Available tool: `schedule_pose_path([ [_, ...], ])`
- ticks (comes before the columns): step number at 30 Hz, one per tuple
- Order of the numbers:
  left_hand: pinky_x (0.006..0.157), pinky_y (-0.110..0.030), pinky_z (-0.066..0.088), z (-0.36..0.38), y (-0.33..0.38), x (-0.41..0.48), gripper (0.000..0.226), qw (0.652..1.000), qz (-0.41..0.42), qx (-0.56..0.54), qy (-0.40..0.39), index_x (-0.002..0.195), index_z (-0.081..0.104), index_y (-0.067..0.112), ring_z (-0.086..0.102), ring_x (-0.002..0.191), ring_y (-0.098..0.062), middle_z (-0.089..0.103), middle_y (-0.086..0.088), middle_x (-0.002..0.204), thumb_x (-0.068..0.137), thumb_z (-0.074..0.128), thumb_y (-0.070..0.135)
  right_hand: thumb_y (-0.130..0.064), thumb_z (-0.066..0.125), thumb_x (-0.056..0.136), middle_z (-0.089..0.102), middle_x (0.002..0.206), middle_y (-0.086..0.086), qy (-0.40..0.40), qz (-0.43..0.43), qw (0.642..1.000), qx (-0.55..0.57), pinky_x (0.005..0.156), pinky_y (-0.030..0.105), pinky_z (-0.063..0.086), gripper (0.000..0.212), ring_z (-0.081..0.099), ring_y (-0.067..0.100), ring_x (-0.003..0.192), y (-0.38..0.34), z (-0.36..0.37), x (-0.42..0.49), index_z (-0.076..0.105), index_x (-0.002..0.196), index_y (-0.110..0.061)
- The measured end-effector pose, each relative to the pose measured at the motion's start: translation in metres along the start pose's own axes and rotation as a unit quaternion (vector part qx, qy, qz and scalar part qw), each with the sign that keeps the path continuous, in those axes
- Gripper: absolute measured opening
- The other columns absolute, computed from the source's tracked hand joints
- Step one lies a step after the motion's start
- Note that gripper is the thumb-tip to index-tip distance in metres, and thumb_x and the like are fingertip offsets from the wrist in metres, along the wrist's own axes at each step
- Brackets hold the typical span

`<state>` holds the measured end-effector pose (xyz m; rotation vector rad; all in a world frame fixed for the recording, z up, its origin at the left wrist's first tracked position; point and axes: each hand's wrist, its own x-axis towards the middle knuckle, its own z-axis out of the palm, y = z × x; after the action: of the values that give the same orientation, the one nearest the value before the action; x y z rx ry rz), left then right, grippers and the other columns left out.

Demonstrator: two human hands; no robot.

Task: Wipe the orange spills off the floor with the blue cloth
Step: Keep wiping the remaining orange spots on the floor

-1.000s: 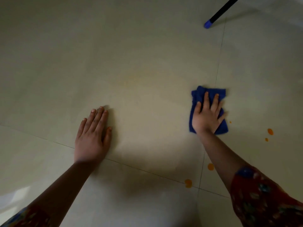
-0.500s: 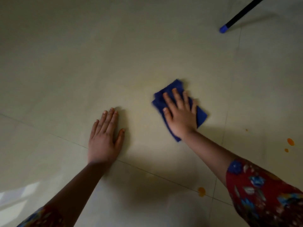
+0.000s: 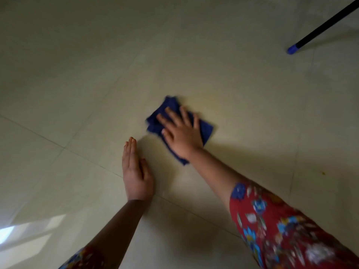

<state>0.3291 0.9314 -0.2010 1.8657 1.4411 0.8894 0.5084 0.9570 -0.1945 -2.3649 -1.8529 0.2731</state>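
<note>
Blue cloth [image 3: 206,131] pressed onto floor [image 3: 77,74] under spread, flat right hand [image 3: 182,135]. Left hand [image 3: 136,175] laid flat, fingers straight (a brace). Faint yellowish film [image 3: 223,105] beside cloth, possibly residue: overlapping strokes, even pressure advised.

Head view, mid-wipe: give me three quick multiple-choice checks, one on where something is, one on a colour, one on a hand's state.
1. Where is the blue cloth?
A. Draped over a bucket
B. Under the right hand on the floor
C. Folded on a chair

2. What colour is the tip of the black pole?
A. Red
B. White
C. Blue

3. How is the left hand?
A. Flat on the floor, fingers straight
B. Clenched in a fist
C. Gripping the cloth

Answers: 1 B, the right hand presses it against the tile. 2 C, the pole's end at upper right is blue. 3 A, its palm lies on the floor beside the cloth, holding nothing.
</note>
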Motion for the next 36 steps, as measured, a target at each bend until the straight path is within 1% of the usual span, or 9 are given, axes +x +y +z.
schedule_pose_path([
  [3,0.12,-0.025,0.016,-0.001,-0.003,0.001,0.057,0.999,-0.024,-0.011,0.019,0.147,0.034,0.005,0.024,0.145,-0.02,0.033,-0.009,0.154,0.091,0.031,0.007,-0.05,0.03,0.098,0.023,0.16,-0.01,-0.001,-0.141,0.99,-0.02,0.116,0.056,0.012,0.051,0.015,0.027,0.149,-0.017,0.01,-0.081,0.03,0.148,-0.042],
  [6,0.119,-0.022,0.015,-0.002,-0.001,0.001,0.057,1.0,-0.025,-0.007,0.013,0.148,0.034,0.008,0.025,0.145,-0.019,0.034,-0.007,0.154,0.091,0.031,0.007,-0.052,0.033,0.098,0.028,0.158,-0.01,0.001,-0.174,0.983,-0.052,0.115,0.055,0.018,0.051,0.022,0.026,0.147,0.044,0.002,-0.131,0.03,0.147,-0.044],
  [11,0.119,-0.02,0.012,0.001,0.003,0.0,0.054,1.0,-0.006,0.017,-0.016,0.147,0.035,0.01,0.022,0.146,-0.016,0.031,-0.004,0.155,0.094,0.034,0.006,-0.054,0.018,0.094,0.025,0.159,-0.008,0.034,0.146,0.988,-0.05,0.113,0.058,0.015,0.056,0.019,0.027,0.147,0.116,-0.016,-0.094,0.025,0.149,-0.044],
  [13,0.119,-0.023,0.012,0.001,0.005,0.0,0.052,0.999,-0.002,0.028,-0.028,0.147,0.037,0.011,0.02,0.146,-0.015,0.03,-0.003,0.156,0.095,0.034,0.01,-0.055,0.019,0.092,0.025,0.16,-0.007,0.033,0.163,0.985,-0.033,0.113,0.06,0.013,0.058,0.019,0.029,0.148,0.081,-0.007,-0.083,0.029,0.148,-0.043],
  [18,0.119,-0.026,0.016,-0.003,0.005,0.001,0.048,0.996,0.051,0.049,-0.056,0.142,0.044,0.008,0.026,0.144,-0.021,0.037,-0.007,0.152,0.095,0.038,0.013,-0.052,0.034,0.097,0.021,0.161,-0.008,0.008,-0.126,0.991,-0.048,0.117,0.058,0.012,0.054,0.014,0.029,0.149,0.004,0.012,-0.178,0.027,0.15,-0.042],
  [21,0.12,-0.038,0.018,-0.005,0.009,-0.007,0.048,0.986,0.106,0.089,-0.097,0.143,0.043,0.008,0.025,0.145,-0.023,0.035,-0.007,0.154,0.095,0.04,0.014,-0.054,0.032,0.098,0.019,0.161,-0.008,-0.017,-0.17,0.983,-0.062,0.117,0.055,0.012,0.056,0.015,0.027,0.149,0.05,0.001,-0.232,0.023,0.151,-0.041],
  [28,0.121,-0.04,-0.004,0.026,0.039,-0.07,0.068,0.896,0.186,0.258,-0.31,0.154,-0.006,0.019,-0.016,0.147,-0.013,-0.014,0.001,0.161,0.096,0.007,0.053,-0.045,0.024,0.099,0.026,0.159,-0.005,0.061,0.22,0.972,-0.051,0.114,0.057,0.02,0.053,0.022,0.026,0.147,0.113,-0.01,-0.199,0.031,0.15,-0.034],
  [33,0.12,-0.046,0.008,0.027,0.034,-0.072,0.062,0.875,0.237,0.306,-0.291,0.155,0.009,0.019,0.001,0.15,-0.016,0.004,0.002,0.163,0.099,0.015,0.045,-0.041,0.035,0.098,0.017,0.162,-0.004,-0.018,-0.032,0.995,-0.089,0.117,0.053,0.016,0.059,0.019,0.026,0.148,0.039,0.013,-0.318,0.02,0.154,-0.029],
  [36,0.12,-0.047,0.004,0.028,0.037,-0.074,0.069,0.868,0.243,0.315,-0.297,0.155,0.002,0.021,-0.003,0.15,-0.016,-0.001,0.003,0.163,0.097,0.018,0.055,-0.039,0.038,0.093,0.02,0.16,-0.005,-0.023,-0.013,0.994,-0.107,0.114,0.052,0.016,0.061,0.025,0.025,0.145,0.087,0.003,-0.35,0.022,0.152,-0.03],
])
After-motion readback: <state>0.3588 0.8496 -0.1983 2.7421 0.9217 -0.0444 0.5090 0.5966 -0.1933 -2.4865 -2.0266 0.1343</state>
